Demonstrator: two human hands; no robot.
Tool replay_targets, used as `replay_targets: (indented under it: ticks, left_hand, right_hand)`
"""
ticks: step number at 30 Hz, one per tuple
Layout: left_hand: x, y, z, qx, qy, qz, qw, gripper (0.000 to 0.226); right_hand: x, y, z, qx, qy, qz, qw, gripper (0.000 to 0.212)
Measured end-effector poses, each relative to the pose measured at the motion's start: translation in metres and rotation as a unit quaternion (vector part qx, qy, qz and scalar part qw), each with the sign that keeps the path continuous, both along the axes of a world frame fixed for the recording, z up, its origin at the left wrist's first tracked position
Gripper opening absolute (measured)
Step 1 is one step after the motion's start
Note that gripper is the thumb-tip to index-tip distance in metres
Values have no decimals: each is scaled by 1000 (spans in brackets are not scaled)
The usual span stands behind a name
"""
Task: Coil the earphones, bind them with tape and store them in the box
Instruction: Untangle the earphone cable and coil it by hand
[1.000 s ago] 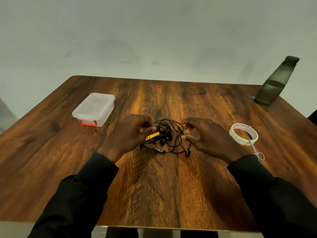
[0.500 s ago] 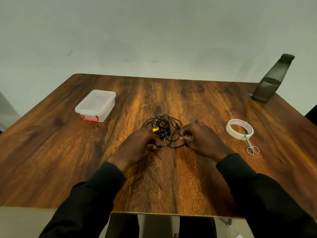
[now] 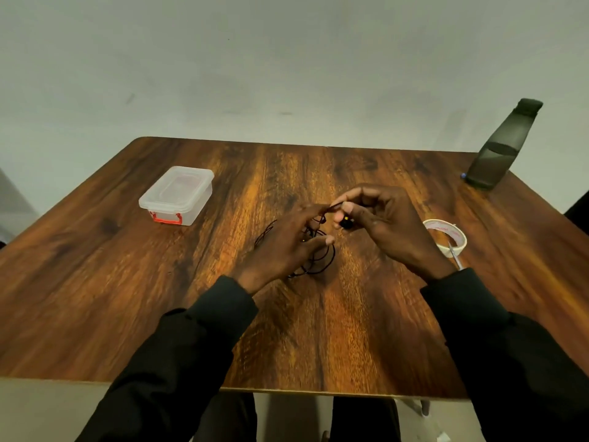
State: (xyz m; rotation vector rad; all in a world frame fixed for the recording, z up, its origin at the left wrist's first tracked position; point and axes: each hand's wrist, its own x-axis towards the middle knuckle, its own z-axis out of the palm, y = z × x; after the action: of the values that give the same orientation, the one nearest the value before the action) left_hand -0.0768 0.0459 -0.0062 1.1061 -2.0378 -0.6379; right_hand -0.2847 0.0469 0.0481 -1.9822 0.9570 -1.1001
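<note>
Head view: over the middle of the surface (image 3: pixel 318 330), the left hand (image 3: pixel 287 247) curls its fingers round the cable of the earphones (image 3: pixel 322 263), and the right hand (image 3: pixel 389 224) pinches one black end. The closed box (image 3: pixel 177 194) stands far left, and the tape (image 3: pixel 446 237) lies right.

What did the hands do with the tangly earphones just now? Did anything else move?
Both hands came up off the table. The right hand now pinches a black end piece of the earphones, and the left hand holds the cable beside it, so loops trail below. The box, tape, scissors and bottle stayed put.
</note>
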Motion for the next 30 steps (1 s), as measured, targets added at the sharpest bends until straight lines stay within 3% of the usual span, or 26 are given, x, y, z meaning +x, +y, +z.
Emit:
replay_targets:
  ticks: [3,9,14,18,21,23,25,27,30]
  left_hand:
    - [-5,-4,11,-16,42,7,999,20]
    - [6,-1,49,-27,151,96,983,15]
    - [5,-2,85,87,264,16,961,25]
    - [2,-9,100,151,346,-10,926,23]
    - [0,-12,107,219,418,-18,881,19]
    - [1,-13,110,270,474,-37,837,17]
    - [4,-11,112,307,529,-66,788,16]
    - [8,-9,114,304,559,-88,766,18]
    - [19,-8,117,249,566,-87,781,22]
  right_hand:
    - [-2,1,5,-17,-9,-13,1000,15]
    - [-18,-2,3,-57,64,-142,986,18]
    - [-3,-2,6,-51,105,-152,981,9]
    - [14,-4,16,0,88,-104,991,11]
    - [29,1,15,145,-63,5,987,30]
    - [41,2,7,190,-132,33,972,46]
    - [51,-1,-3,203,-138,41,969,56]
    - [58,-3,-12,193,-106,35,975,62]
    - [58,-5,-21,153,-62,0,986,30]
